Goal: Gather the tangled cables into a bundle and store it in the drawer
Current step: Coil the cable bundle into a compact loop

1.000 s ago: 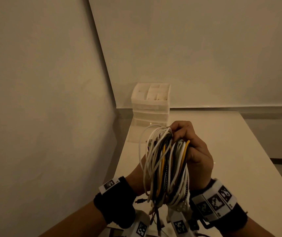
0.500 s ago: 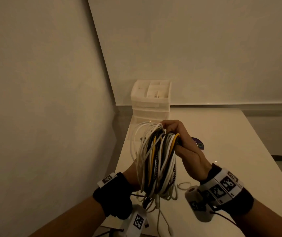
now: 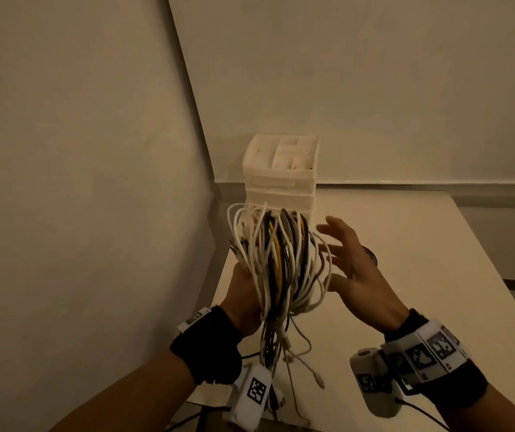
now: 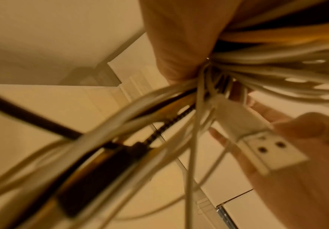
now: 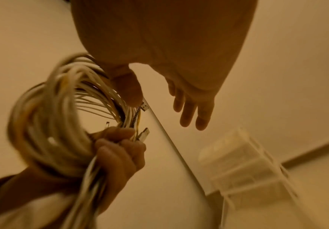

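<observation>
The left hand (image 3: 243, 294) gripped the cable bundle (image 3: 281, 263) at its lower part, holding the loops upright in the air just in front of the drawer unit (image 3: 281, 176), while loose ends dangled toward the table (image 3: 437, 275). The right hand (image 3: 356, 269), fingers spread and holding nothing, hovered just right of the bundle. With only one hand clamping it, the loops could likely spring apart, or the dangling plugs snag on the drawer unit's edge.
</observation>
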The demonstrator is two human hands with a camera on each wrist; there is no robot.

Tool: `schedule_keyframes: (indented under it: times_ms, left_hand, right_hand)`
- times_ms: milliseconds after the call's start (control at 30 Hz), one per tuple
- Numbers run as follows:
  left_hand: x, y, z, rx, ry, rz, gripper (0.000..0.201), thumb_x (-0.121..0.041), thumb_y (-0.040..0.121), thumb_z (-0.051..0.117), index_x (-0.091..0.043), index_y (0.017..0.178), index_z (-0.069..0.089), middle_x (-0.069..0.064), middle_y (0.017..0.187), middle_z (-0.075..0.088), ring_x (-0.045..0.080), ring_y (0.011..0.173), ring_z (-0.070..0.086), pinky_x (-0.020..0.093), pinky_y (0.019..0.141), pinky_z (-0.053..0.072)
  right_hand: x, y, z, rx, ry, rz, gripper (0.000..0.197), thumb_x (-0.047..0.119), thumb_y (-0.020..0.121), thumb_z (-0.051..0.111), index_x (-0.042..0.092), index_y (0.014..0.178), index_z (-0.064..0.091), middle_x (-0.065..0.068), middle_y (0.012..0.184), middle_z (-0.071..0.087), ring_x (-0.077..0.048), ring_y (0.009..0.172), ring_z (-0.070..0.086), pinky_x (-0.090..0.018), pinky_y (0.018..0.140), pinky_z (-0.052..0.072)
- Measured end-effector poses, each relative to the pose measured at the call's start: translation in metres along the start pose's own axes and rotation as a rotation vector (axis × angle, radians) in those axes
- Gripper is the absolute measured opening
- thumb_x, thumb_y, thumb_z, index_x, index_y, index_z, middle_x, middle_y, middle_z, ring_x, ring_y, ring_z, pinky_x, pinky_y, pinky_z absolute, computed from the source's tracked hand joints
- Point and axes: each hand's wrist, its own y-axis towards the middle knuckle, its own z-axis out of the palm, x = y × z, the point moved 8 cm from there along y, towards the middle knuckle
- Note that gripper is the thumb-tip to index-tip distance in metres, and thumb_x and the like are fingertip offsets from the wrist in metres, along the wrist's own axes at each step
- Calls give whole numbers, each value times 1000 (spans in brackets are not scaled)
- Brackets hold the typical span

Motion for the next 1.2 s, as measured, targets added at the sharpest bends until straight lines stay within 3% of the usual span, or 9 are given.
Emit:
schedule_keyframes:
  times_ms: [200,333,467,567,667,767,933,1000,1200]
  left_hand:
    - [3,2,-15,-239,-35,74,101,-62,34,88,8,102,61,17,85,66,31,78,65,40,65,53]
    - [2,12,-13,-146,-232,14,73,-49,55,80,-1,106,61,10,83,72,28,78,67,34,60,57]
    - [-4,13,-5,-92,-225,-11,66,-44,32,93,-13,88,73,9,83,71,27,79,68,39,69,57]
    - [-16,7,-12,-198,-92,115,4,-22,66,79,-23,65,76,1,68,71,18,64,68,41,65,57]
    - [-22,7,-16,-255,28,112,8,-28,83,67,-20,80,70,-4,70,70,21,72,66,41,73,53]
    - [-39,11,-22,-317,241,170,20,-4,95,50,-20,87,59,0,81,67,22,82,61,45,82,52]
    - [-77,13,-28,-410,320,320,10,-12,83,57,-21,87,56,6,87,61,27,88,60,57,86,51]
    - [-85,11,-27,-421,316,363,12,-19,77,57,-17,89,57,8,89,61,28,88,59,57,86,51]
    - [-98,4,-22,-395,416,498,14,-9,87,59,-13,98,53,-7,81,57,-1,71,58,19,69,51]
  right_hand:
    - [-11,-9,63,234,848,263,48,-7,52,37,9,84,68,-11,95,66,-27,89,62,-36,77,56]
    - [-15,-9,85,368,777,371,68,-11,51,38,7,113,58,-14,108,62,-26,87,60,-26,64,53]
    - [-19,-19,113,517,604,440,57,-12,57,46,8,109,58,-13,98,69,-27,85,69,-37,74,59]
    - [-20,-19,108,578,686,471,55,-5,54,49,2,108,57,-23,96,65,-40,89,64,-53,89,49]
    - [-16,-12,103,548,693,512,31,0,64,55,3,93,63,-22,85,62,-38,78,64,-49,81,52]
    - [-10,-4,103,410,367,434,4,7,83,67,7,83,63,-13,65,58,-25,54,59,-35,58,55]
    - [-10,-10,106,332,271,464,24,19,94,58,3,76,58,-13,58,58,-27,54,60,-47,71,57]
    - [-8,-20,107,351,354,525,33,26,96,55,7,69,51,-12,54,53,-27,50,58,-41,61,58]
    - [12,-31,90,369,145,468,26,29,93,58,4,90,53,-13,63,61,-25,51,62,-34,58,56]
